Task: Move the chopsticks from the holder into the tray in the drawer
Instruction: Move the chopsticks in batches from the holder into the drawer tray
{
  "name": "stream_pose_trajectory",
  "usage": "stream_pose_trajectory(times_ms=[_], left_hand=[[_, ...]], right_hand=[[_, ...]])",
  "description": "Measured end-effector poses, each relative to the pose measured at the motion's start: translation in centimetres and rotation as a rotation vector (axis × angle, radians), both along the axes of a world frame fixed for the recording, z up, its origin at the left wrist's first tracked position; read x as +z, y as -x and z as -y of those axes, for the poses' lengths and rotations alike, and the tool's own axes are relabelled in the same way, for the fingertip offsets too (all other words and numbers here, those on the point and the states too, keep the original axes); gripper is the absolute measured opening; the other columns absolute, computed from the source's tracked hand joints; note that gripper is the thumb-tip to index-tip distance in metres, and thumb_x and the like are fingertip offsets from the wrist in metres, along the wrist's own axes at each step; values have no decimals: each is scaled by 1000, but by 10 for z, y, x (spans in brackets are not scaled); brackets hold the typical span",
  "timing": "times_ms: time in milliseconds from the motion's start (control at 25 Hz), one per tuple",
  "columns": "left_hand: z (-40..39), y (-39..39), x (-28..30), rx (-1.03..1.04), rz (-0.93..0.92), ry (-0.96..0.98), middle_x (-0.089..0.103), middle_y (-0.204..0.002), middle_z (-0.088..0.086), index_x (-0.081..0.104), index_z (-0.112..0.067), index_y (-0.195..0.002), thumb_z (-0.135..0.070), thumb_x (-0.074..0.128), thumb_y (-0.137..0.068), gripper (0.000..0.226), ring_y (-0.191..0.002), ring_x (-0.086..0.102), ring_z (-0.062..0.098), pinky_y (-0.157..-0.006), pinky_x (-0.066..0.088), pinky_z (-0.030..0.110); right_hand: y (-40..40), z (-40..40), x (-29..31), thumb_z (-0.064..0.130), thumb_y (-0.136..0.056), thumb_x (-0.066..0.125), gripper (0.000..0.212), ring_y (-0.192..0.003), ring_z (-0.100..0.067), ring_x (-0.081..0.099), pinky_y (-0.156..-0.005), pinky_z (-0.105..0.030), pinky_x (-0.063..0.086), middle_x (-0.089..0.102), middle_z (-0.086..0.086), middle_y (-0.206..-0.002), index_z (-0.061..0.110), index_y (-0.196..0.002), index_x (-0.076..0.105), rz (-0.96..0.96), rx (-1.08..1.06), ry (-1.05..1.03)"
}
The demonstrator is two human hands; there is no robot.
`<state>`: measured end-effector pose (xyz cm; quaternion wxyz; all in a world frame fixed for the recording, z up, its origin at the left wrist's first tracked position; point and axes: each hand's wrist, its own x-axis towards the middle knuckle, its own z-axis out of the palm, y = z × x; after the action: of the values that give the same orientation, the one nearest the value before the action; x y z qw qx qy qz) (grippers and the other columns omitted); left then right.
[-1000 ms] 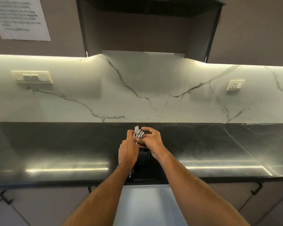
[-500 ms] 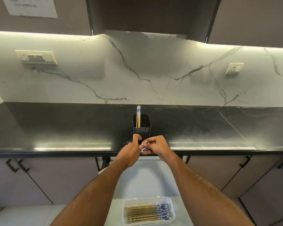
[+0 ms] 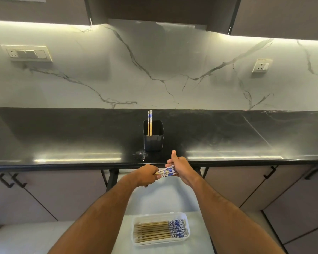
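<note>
A bundle of chopsticks [image 3: 167,171] with blue-and-white ends lies sideways between my hands, just below the counter's front edge. My left hand [image 3: 147,175] grips its wooden part. My right hand [image 3: 180,166] cups the patterned ends, thumb pointing up. The dark square holder [image 3: 153,139] stands on the black counter behind my hands, with two chopsticks [image 3: 150,122] upright in it. Below, a clear white tray [image 3: 186,227] in the open drawer holds several chopsticks [image 3: 160,230] laid flat.
The black counter [image 3: 62,136] runs across the view under a marble backsplash. The open drawer's pale floor [image 3: 163,197] lies beneath my forearms. Cabinet doors with black handles [image 3: 6,180] flank the drawer on both sides.
Both hands lifted a bundle of chopsticks out of the holder and brought it down toward me, below the counter edge. The bundle turned from upright to sideways. The view tilted down, showing the tray.
</note>
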<state>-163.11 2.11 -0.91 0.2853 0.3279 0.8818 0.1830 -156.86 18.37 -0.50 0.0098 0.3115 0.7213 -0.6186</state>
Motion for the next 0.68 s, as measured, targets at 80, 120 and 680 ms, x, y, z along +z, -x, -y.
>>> stream_pose_trajectory(times_ms=[80, 120, 680], left_hand=[[-7, 0, -6, -30, -2, 38, 59, -100, 7, 56, -10, -133, -24, 49, -105, 32, -75, 56, 17, -63, 50, 22], [-9, -1, -9, -47, -2, 51, 60, -102, 9, 56, -9, -133, -23, 48, -105, 32, -76, 56, 17, -64, 50, 23], [-16, -13, -49, -173, -228, 114, 67, -109, 10, 63, -14, -112, -17, 53, -102, 15, -91, 61, 23, -85, 50, 33]], right_hand=[[0, 4, -6, 57, -103, 30, 61, -92, -22, 75, -86, -31, 60, 75, -11, -102, 9, -109, 67, 32, 30, -31], [-1, 5, -8, 57, -103, 28, 62, -93, -22, 74, -86, -30, 60, 75, -12, -103, 9, -110, 67, 45, 47, -52], [-29, 1, -43, 15, -99, 58, 14, -95, -27, 65, -87, -36, 53, 68, -14, -109, 9, -110, 64, 120, 859, -1136]])
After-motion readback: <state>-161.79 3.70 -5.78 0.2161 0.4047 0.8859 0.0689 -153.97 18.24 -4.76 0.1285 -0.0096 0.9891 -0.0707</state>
